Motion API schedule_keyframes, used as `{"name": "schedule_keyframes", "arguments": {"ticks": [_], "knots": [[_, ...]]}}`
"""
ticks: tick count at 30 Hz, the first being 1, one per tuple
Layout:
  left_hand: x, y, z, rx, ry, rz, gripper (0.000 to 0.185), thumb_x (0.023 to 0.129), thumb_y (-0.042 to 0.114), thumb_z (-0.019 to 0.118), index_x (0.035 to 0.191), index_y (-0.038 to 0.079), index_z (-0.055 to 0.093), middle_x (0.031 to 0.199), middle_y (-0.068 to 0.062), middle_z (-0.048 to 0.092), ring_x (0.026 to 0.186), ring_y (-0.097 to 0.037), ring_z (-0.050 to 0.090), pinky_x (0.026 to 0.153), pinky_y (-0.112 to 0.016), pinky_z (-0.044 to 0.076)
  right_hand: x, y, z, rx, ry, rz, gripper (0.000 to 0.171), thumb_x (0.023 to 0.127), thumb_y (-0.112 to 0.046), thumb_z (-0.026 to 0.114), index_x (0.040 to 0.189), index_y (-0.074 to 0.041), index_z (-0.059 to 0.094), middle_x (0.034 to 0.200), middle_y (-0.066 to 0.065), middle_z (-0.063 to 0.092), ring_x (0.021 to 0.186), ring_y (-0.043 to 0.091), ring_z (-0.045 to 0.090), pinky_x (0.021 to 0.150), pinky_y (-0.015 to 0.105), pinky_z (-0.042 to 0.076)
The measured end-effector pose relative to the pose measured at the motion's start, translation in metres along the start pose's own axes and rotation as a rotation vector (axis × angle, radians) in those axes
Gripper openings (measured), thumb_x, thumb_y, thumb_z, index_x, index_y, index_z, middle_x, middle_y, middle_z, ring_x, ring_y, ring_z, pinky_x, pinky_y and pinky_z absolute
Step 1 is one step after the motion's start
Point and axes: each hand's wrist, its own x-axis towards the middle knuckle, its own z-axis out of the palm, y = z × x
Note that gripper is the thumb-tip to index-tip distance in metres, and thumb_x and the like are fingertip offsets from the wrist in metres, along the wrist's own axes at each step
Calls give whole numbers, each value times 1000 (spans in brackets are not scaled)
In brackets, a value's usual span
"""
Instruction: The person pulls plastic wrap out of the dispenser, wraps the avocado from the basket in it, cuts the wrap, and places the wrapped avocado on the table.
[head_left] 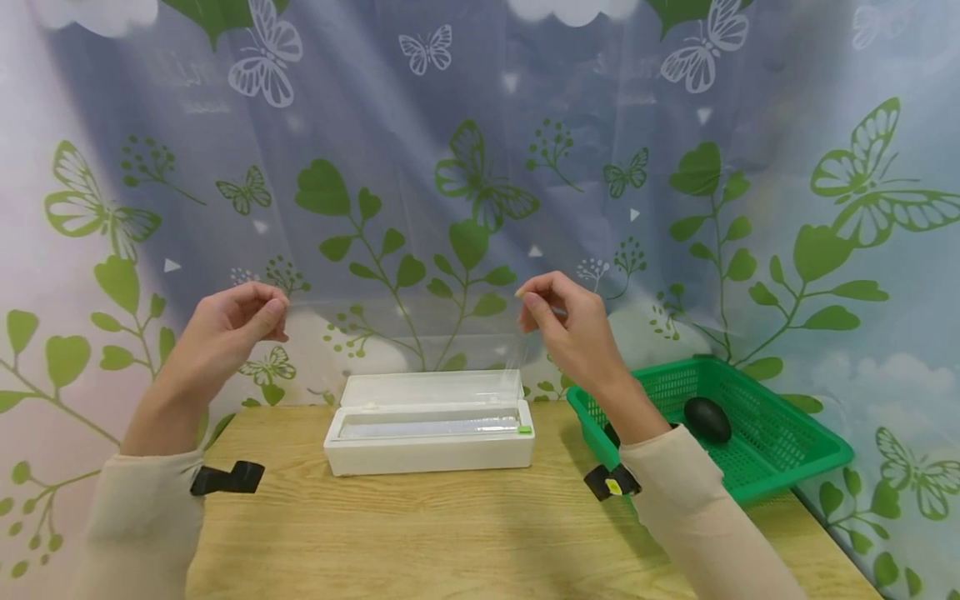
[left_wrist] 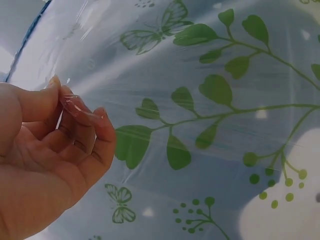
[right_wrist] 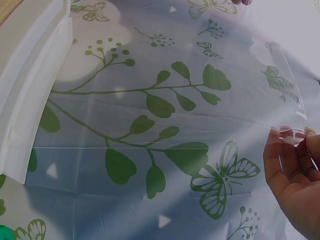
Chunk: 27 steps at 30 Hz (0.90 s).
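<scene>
A clear sheet of cling film [head_left: 397, 350] is stretching taut and upright from the open white dispenser box [head_left: 429, 433], its top corners seemingly pinched; the box is lying lengthwise on the table.

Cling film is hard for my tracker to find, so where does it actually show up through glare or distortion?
Head view: film nearly invisible, a faint edge between left hand and right hand. Left wrist view: crinkled highlights at the fingertips. Right wrist view: a straight edge, glints near the fingers.
</scene>
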Motion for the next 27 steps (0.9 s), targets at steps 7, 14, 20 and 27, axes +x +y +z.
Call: {"name": "schedule_keyframes", "arguments": {"ticks": [7,14,20,27], "knots": [[-17,1,-1,1,-47,29,16,109,18,53,114,7,63,87,3,62,83,-10,63,82,-15,56,-19,-5,-3,23,-22,-18,11,103,-2,58,106,4,67,83,16,66,73,13,65,71,23,61],[-32,-1,4,-28,-72,73,13,108,10,51,111,5,63,86,2,63,81,-11,64,84,-15,53,-34,-3,-6,40,-58,-25,10,103,1,58,106,4,67,82,15,66,71,14,66,69,26,62],[-44,-4,8,-105,-110,88,13,108,5,50,111,2,62,88,0,63,81,-13,63,82,-17,53,-46,-6,-8,68,-103,-32,11,102,4,57,105,3,68,80,12,66,69,15,65,66,28,62],[-58,-6,6,-196,-210,162,18,107,-6,43,112,-2,60,95,-1,61,89,-14,61,83,-21,54,-58,-14,-7,56,-169,-122,14,99,9,60,103,0,70,80,9,67,68,15,64,63,26,60]]}}
